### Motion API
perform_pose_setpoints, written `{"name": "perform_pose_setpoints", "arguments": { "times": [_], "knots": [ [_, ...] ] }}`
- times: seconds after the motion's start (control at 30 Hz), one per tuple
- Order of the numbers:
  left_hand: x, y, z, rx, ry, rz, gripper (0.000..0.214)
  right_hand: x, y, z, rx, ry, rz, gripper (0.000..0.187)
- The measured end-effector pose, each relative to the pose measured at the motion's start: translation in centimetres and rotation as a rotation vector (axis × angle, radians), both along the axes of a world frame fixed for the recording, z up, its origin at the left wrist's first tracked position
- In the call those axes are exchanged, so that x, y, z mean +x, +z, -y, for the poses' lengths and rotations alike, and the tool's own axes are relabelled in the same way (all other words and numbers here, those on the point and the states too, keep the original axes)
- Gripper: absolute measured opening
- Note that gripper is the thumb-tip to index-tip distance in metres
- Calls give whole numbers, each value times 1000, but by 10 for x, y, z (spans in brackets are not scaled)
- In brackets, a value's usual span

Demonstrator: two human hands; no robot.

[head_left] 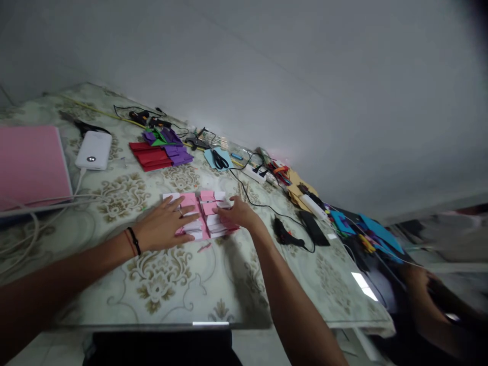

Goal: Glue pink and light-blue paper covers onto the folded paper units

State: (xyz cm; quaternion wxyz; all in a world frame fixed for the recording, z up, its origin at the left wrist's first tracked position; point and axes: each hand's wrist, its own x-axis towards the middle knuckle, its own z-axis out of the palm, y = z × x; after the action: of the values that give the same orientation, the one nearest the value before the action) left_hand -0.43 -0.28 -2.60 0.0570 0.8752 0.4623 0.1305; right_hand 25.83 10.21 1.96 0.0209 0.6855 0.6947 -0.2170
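Strips of folded pink and white paper (208, 208) lie side by side on the table in front of me, with a narrow gap down the middle. My left hand (164, 223) rests flat on the left part, fingers spread across the strips; a dark bracelet is on its wrist. Over the right part is my right hand (243, 213), with the thumb stretched left across the paper and another finger bent apart from it. Its remaining fingers are mostly hidden. Close below the strips lies a small pink paper scrap (205, 247).
Red folded paper (151, 156) lies beyond, beside purple pieces. A white power bank (94, 151) and pink sheets (30, 160) are at left. A black glue gun (287, 234) and its cable lie right, near a power strip (254, 173). Another person's arm (427, 305) shows far right.
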Motion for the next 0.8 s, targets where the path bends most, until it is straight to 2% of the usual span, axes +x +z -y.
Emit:
{"name": "perform_pose_setpoints", "arguments": {
  "times": [0.1, 0.33, 0.57, 0.7, 0.8],
  "knots": [
    [0, 0, -1, -10, -5, -3, 61, -6, 1, -2, -17, 15, 63, 92],
    [0, 0, -2, -2, -1, -26, 60, -13, 7, -17, -130, 81, 162, 56],
    [0, 4, -3, 5, -9, -92, 62, -17, 12, -21, -155, 69, 120, 48],
    [0, 4, -3, 16, -12, -83, 62, -17, 17, -20, -131, 52, 45, 52],
    [-1, 3, -4, 6, -17, -85, 62, -15, 14, -21, -91, 51, -38, 54]
  ]
}}
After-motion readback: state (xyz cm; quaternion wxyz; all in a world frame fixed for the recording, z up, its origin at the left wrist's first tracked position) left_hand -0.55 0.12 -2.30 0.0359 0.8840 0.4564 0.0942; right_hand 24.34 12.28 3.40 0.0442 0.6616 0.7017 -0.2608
